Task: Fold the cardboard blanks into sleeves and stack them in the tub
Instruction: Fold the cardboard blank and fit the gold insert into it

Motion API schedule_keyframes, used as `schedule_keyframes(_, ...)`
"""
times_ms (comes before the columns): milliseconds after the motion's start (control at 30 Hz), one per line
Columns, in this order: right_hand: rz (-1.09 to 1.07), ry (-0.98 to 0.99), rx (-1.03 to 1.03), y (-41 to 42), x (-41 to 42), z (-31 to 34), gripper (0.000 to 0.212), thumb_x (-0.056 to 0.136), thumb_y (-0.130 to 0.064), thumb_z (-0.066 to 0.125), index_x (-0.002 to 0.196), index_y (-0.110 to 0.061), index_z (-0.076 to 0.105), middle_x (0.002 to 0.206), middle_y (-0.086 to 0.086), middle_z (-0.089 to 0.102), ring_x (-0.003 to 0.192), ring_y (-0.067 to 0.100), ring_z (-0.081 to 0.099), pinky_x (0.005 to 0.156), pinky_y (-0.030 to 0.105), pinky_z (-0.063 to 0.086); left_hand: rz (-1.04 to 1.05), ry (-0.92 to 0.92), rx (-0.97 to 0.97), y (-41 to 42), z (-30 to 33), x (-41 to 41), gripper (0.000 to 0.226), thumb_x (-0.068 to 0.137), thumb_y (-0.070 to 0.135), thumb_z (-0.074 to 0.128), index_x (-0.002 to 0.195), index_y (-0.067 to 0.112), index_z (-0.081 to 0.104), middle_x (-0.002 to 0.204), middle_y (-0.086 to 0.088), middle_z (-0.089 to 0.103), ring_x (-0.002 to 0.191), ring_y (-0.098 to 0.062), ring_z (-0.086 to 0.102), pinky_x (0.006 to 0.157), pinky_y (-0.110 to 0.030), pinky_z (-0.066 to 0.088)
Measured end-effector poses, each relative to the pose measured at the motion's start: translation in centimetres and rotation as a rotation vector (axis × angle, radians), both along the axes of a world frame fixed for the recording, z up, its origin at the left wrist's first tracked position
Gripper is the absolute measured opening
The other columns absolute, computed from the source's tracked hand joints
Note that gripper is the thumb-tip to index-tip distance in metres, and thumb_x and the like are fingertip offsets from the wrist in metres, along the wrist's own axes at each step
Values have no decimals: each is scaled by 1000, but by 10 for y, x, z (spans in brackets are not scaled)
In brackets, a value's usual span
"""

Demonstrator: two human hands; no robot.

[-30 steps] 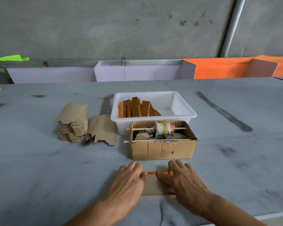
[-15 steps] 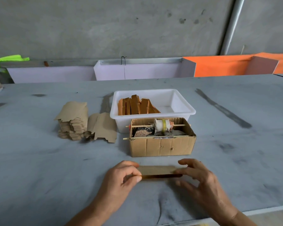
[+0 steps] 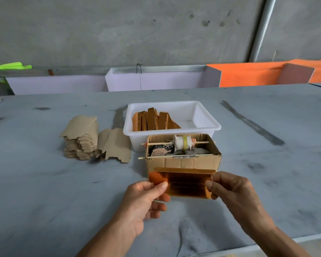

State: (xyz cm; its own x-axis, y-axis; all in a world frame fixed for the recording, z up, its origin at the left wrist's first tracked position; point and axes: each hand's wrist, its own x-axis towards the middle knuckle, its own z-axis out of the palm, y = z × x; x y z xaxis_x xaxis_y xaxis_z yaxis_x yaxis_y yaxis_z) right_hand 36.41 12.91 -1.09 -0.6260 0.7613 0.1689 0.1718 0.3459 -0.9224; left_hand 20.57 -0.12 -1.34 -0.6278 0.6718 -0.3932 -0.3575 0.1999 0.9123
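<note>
Both of our hands hold one folded cardboard sleeve up off the desk, its glossy orange face toward us: our left hand pinches its left end with the thumb on top, and our right hand pinches its right end. Just behind it stands an open cardboard box of odds and ends, touching the white tub, where finished sleeves stand on edge. Left of the tub lies the pile of flat blanks.
</note>
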Motion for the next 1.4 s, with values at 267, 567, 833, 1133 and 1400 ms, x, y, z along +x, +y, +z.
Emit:
schedule_keyframes(267, -245, 97, -70, -15, -7, 7, 17, 84, -17, 68, 97, -28, 64, 57, 3, 65, 40, 6, 52, 40, 12, 40, 195, 55, 131, 12, 3, 8, 15, 83, 17, 69, 73, 7, 65, 57, -6, 67, 41, -9, 55, 39, -18, 44)
schedule_keyframes(567, -33, 123, -396, -9, -12, 18, 10, 89, -9, 61, 96, -15, 63, 67, 12, 69, 44, 18, 56, 37, 21, 34, 162, 157, 202, 9, 5, 10, 11, 79, 13, 71, 72, 6, 67, 60, -7, 68, 48, -9, 58, 46, -17, 48)
schedule_keyframes(833, 34, 90, -542, -1, -10, 17, 11, 86, -7, 63, 77, -1, 64, 75, 16, 72, 57, 14, 64, 49, 20, 46, 133, 153, 244, 8, 4, 4, 9, 76, 7, 70, 69, 4, 66, 60, -8, 68, 52, -10, 60, 54, -19, 50)
schedule_keyframes(1133, -29, 172, -609, -1, -18, 9, 7, 75, -5, 70, 75, 2, 68, 73, 21, 69, 59, 17, 65, 51, 22, 52, 166, 77, 245, 12, 5, 1, 8, 77, -1, 69, 71, 1, 66, 61, -9, 68, 55, -14, 61, 64, -28, 49)
schedule_keyframes(1400, -127, 198, -569, -2, -28, 6, 8, 75, 3, 71, 70, 4, 65, 59, 11, 66, 52, 12, 62, 52, 21, 51, 197, 236, 245, 16, 1, 0, 14, 77, -8, 68, 70, 4, 68, 57, -6, 68, 51, -10, 63, 55, -20, 52)
